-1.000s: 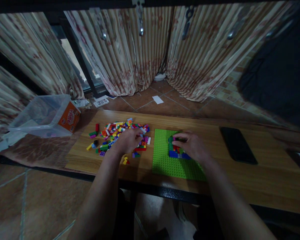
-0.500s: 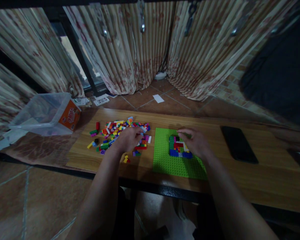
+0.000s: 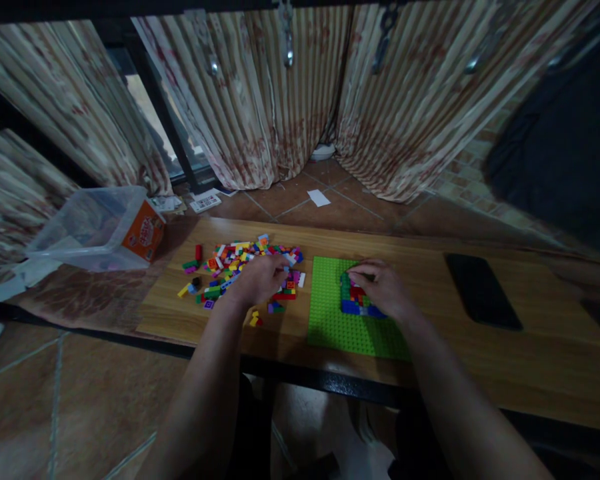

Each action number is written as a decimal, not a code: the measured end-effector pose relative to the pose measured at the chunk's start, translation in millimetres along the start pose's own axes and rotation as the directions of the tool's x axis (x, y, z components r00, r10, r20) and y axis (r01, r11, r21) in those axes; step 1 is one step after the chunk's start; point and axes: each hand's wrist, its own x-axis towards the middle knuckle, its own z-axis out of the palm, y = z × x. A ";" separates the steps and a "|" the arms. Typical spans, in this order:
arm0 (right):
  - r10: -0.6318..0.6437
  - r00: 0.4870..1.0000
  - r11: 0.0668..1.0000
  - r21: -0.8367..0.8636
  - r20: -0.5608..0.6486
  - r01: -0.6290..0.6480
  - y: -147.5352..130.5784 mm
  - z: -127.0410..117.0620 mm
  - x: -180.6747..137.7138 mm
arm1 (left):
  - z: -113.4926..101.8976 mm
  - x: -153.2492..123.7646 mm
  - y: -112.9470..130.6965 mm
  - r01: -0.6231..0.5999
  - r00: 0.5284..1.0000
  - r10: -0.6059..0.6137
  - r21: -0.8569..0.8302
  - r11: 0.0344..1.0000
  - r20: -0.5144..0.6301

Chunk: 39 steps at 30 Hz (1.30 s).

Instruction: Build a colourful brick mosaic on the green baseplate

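Observation:
A green baseplate (image 3: pixel 325 320) lies on the wooden table. On it sits a low block of toy bricks (image 3: pixel 351 307), with green along its left side, blue along the front and red inside. My right hand (image 3: pixel 383 287) reaches over this block and covers its right part. Its thumb and fingers are pinched together at the back left corner; whatever is between them is too small to make out. Over the right side of a pile of loose toy bricks (image 3: pixel 237 250) is my left hand (image 3: pixel 261 279), its fingers closed. A bluish bit shows by its fingertips, but I cannot tell whether it is held.
A black phone (image 3: pixel 483 291) lies on the right of the wooden table (image 3: pixel 405 250). Left of the table, a clear plastic bin (image 3: pixel 90 227) with an orange label stands on the floor. Behind hang striped curtains (image 3: pixel 260 100). A white paper (image 3: pixel 319 198) lies on the floor.
My right hand has moved slightly left and down onto the brick block, and its fingers have come together. My left hand stays over the pile. The view has shifted slightly.

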 end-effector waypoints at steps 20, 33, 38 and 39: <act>0.101 0.992 0.987 0.114 0.079 -0.110 23.5 8.6 6.1 | -4.6 -13.2 -13.0 0.093 0.980 -0.113 -0.126 0.988 -0.162; 0.020 0.999 1.000 0.021 -0.049 -0.019 7.4 6.9 -0.2 | -22.5 -18.9 -44.7 0.234 0.925 -0.250 -0.088 0.968 -0.286; 0.062 0.998 0.990 0.126 -0.009 -0.060 2.3 1.0 1.7 | -22.3 -17.4 -41.3 0.231 0.929 -0.242 -0.071 0.970 -0.281; 0.073 0.997 0.986 0.150 -0.001 -0.072 1.9 -0.2 1.7 | -22.6 -17.7 -40.8 0.233 0.929 -0.245 -0.074 0.970 -0.277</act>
